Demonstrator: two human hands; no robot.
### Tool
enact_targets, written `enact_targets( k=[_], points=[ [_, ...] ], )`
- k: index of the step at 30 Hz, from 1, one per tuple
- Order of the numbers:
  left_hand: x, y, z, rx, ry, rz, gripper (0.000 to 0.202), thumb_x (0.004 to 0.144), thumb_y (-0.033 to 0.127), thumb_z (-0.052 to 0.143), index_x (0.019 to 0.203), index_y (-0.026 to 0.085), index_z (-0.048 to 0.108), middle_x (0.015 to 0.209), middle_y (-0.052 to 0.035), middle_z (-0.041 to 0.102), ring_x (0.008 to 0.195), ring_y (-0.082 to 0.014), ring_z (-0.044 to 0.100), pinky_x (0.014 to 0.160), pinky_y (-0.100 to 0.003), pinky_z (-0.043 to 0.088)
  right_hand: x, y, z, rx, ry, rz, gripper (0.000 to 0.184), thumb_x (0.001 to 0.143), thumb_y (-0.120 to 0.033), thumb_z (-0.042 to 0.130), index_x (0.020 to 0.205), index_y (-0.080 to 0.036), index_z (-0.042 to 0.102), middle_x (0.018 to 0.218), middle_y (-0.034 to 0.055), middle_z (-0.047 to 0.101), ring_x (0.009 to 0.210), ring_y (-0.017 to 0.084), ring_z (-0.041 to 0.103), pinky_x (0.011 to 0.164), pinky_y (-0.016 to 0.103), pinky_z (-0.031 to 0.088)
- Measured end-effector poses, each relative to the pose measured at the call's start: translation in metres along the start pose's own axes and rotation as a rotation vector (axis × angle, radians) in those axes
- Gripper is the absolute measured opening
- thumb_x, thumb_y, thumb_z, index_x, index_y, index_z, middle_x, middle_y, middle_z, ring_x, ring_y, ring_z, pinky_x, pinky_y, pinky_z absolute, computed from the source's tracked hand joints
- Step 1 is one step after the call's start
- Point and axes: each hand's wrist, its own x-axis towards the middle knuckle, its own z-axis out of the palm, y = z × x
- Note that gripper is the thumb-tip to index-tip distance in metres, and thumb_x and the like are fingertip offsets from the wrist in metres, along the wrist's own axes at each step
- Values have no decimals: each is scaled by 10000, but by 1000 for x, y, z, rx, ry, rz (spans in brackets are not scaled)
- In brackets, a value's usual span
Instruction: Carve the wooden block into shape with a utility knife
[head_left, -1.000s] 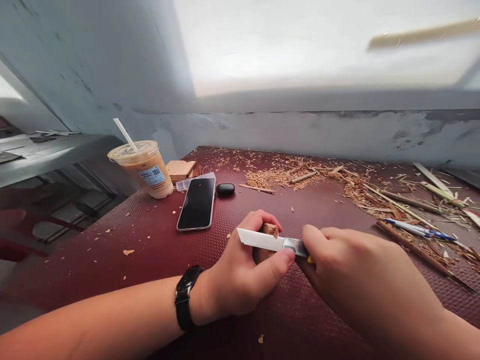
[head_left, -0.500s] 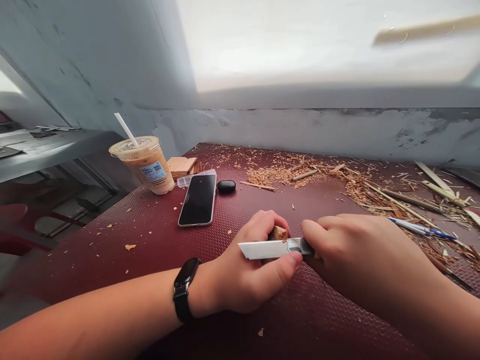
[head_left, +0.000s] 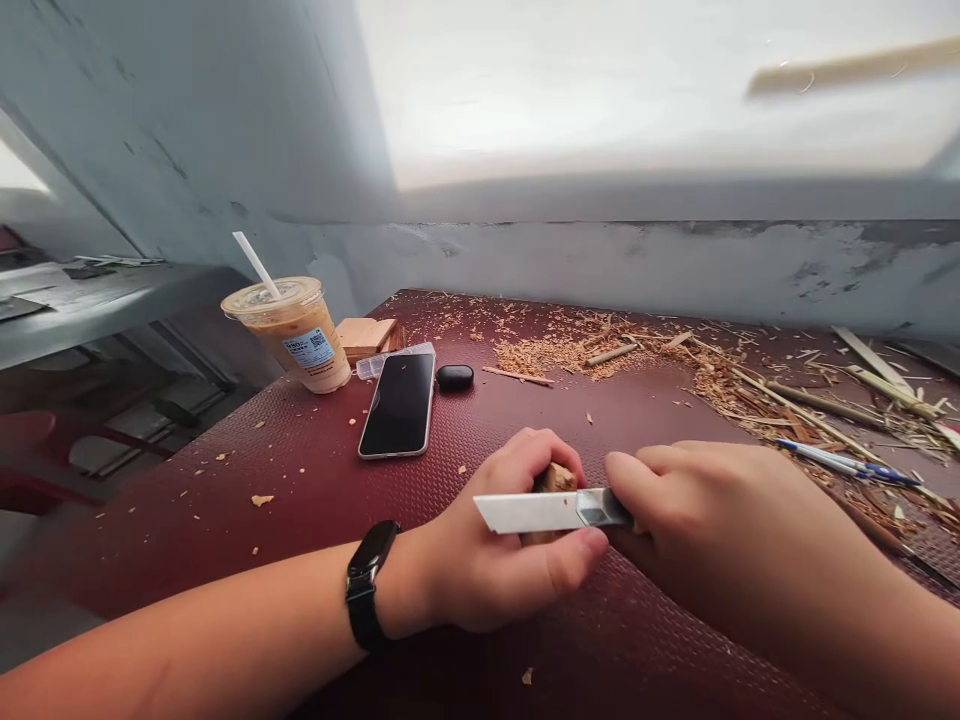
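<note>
Gripping one small chunk of wood (head_left: 556, 478), the left hand (head_left: 495, 545) closes around it so only its pale top shows between thumb and curled fingers. It sits at the near middle of the dark red textured table (head_left: 300, 500). The right hand (head_left: 705, 520) is clenched on the handle of one utility knife (head_left: 540, 511), its long blade extended leftward across the front of the wood and over the left thumb. The two hands touch at the knife.

One black wristband (head_left: 370, 582) circles the left wrist. Beyond lie one black smartphone (head_left: 398, 404), face up, and one small black oval case (head_left: 454, 377) just beside it. One iced coffee cup (head_left: 296, 335) with a single white straw (head_left: 255, 265) stands at the far left. Its blue label carries a QR code, and the print is too small to read. Wooden blocks (head_left: 365, 335) sit beside the cup. One blue pen (head_left: 847, 460) lies among wood shavings (head_left: 555, 352) at the right.
</note>
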Motion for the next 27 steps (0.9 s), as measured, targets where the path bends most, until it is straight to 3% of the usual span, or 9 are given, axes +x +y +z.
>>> enact_targets(
  k=[4, 10, 16, 21, 27],
  points=[
    [4, 0, -4, 16, -59, 59, 362, 786, 404, 708, 1000, 171, 532, 907, -37, 524, 777, -169, 464, 707, -311, 404, 5, 8, -3, 115, -74, -87, 209, 759, -109, 607, 631, -229, 492, 526, -51, 516, 426, 128, 350, 506, 315, 119],
    [0, 2, 6, 76, 48, 45, 268, 846, 373, 641, 972, 169, 524, 884, -43, 514, 790, -180, 458, 708, -324, 401, 8, 11, -4, 87, -105, -68, 207, 732, -99, 603, 626, -231, 484, 504, -52, 488, 417, 126, 316, 498, 311, 115],
    [-7, 2, 14, -16, 189, -69, 272, 907, 398, 604, 1007, 171, 493, 888, -35, 505, 785, -168, 463, 696, -313, 398, 3, 1, -1, -30, 16, 12, 230, 678, -59, 563, 630, -248, 441, 495, -35, 480, 389, 164, 400, 488, 304, 121],
    [-7, 1, 17, -101, 183, -84, 267, 939, 393, 587, 1021, 185, 441, 759, 41, 423, 648, -117, 377, 623, -285, 361, -6, -15, 2, -76, 49, 85, 273, 600, -10, 551, 625, -255, 431, 506, -21, 492, 385, 194, 478, 478, 297, 164],
    [-7, 2, 17, -106, 217, -88, 274, 929, 376, 617, 1025, 190, 441, 774, 47, 434, 652, -108, 377, 611, -273, 347, -16, -26, 6, -167, 39, 180, 273, 618, -8, 530, 620, -258, 419, 498, -3, 489, 381, 210, 503, 484, 298, 180]
  ],
)
